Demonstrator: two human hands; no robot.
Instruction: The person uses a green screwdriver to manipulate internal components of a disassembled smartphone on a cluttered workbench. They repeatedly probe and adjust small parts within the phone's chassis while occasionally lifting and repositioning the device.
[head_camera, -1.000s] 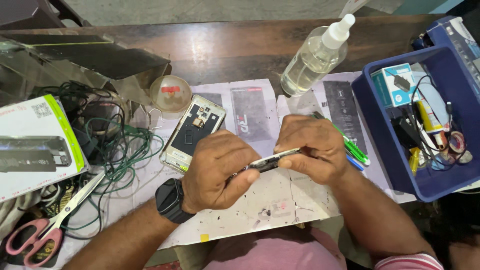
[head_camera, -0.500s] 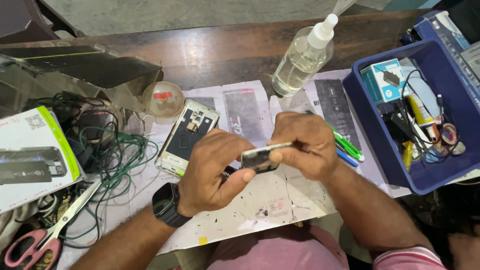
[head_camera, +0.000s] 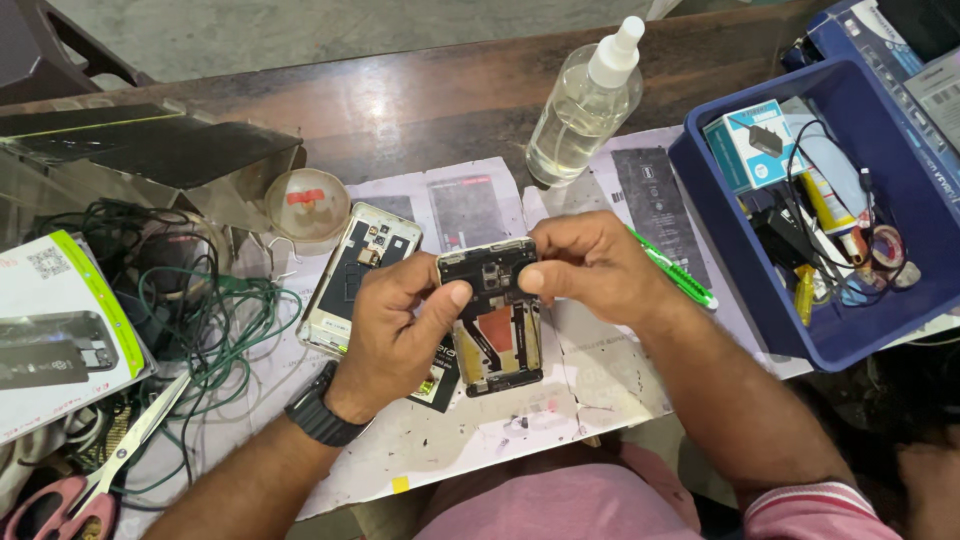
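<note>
Centrally, an opened smartphone body (head_camera: 492, 318) with exposed internals was held just above the paper work sheet (head_camera: 560, 400), its long axis running far to near. Left hand (head_camera: 395, 330) gripped its left side: the thumb (head_camera: 447, 300) lay across the upper face of the phone, pressing near the dark camera end, with the remaining fingers curled beneath and hidden. Right hand (head_camera: 590, 265) closed on the far right corner, thumb tip (head_camera: 530, 280) pressed to the top edge, almost meeting the left thumb; its other fingers were bent together over the corner. Both hands were therefore clamped on the phone, which sat between the two thumbs, its near half projecting free below them. A black wristwatch (head_camera: 320, 412) was on the left wrist.

Just left of the left hand, a second phone frame (head_camera: 355, 270), pale with a dark interior, lay flat on the sheet. A green-handled tool (head_camera: 680, 275) lay under the right wrist, partly hidden. Far centre, a clear spray bottle (head_camera: 585, 105) stood upright on the wooden table (head_camera: 400, 110). At right, a blue plastic bin (head_camera: 900, 300) held a small boxed charger, cables and tubes. At left lay a tangle of green wire (head_camera: 215, 320), a white product box (head_camera: 60, 330), and pink-handled scissors (head_camera: 80, 480) at the near left corner. A small round clear lid (head_camera: 307, 203) sat beyond the second frame.
</note>
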